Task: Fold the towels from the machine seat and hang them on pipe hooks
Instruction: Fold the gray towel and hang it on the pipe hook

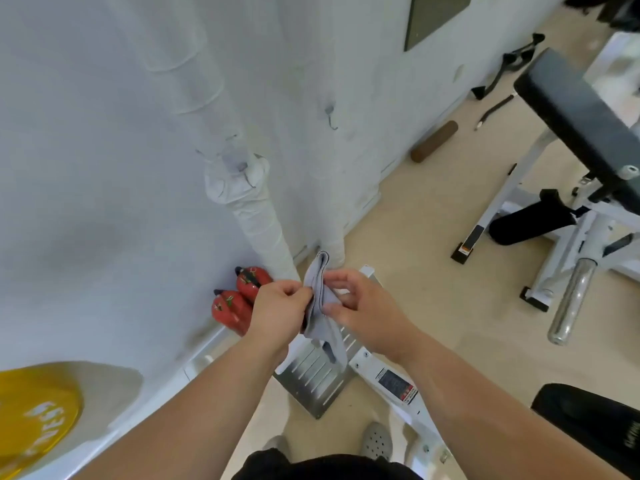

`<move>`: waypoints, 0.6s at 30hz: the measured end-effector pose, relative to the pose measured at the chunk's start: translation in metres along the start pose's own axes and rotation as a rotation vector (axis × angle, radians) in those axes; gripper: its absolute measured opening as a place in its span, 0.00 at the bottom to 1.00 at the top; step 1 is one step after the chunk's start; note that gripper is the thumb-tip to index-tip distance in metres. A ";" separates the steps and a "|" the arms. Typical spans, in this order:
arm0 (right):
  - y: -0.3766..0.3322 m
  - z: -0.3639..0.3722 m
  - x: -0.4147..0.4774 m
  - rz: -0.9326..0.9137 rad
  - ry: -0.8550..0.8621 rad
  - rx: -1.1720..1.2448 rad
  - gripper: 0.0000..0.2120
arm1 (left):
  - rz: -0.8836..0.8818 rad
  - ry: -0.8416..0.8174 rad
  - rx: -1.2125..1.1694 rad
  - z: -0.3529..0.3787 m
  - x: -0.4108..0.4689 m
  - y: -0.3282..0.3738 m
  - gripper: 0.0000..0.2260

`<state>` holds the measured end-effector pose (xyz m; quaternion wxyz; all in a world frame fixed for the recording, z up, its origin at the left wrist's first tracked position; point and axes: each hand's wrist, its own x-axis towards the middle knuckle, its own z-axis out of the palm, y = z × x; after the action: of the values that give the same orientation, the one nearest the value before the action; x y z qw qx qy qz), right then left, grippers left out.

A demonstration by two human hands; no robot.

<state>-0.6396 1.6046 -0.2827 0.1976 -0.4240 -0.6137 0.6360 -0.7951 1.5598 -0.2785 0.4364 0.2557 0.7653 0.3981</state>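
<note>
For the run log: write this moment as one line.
stage: folding | left hand: pinches grey towel | right hand: pinches grey towel | pipe hook: bare

wrapped pipe just ahead, bench right

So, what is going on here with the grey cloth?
A person stands facing a white wall and holds a folded grey towel upright between both hands. The left hand pinches one edge and the fingers of the right hand pinch the other. The towel is not yet hung. The hook on the wrapped pipe above it carries nothing.
</note>
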 end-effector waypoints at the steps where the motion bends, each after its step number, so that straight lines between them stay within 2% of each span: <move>1: -0.008 0.004 -0.002 -0.027 0.016 -0.044 0.21 | 0.012 0.016 -0.008 -0.008 -0.007 0.000 0.10; 3: -0.021 0.018 -0.006 -0.074 0.084 -0.119 0.24 | 0.070 0.023 -0.013 -0.023 -0.020 0.004 0.11; 6: -0.030 0.042 -0.012 -0.123 0.173 -0.162 0.21 | 0.182 -0.008 0.033 -0.051 -0.038 0.007 0.13; 10: -0.037 0.078 -0.024 -0.172 0.154 -0.140 0.19 | 0.298 -0.053 0.011 -0.094 -0.051 0.004 0.13; 13: -0.042 0.102 -0.033 -0.115 0.261 -0.138 0.14 | 0.311 -0.005 -0.046 -0.133 -0.057 0.000 0.13; 18: -0.041 0.110 -0.041 0.043 0.479 -0.075 0.14 | 0.316 0.048 -0.012 -0.201 -0.038 -0.028 0.15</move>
<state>-0.7135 1.5124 -0.2435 0.3083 -0.5827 -0.5635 0.4979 -0.9527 1.4384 -0.2231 0.3513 0.3609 0.7234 0.4723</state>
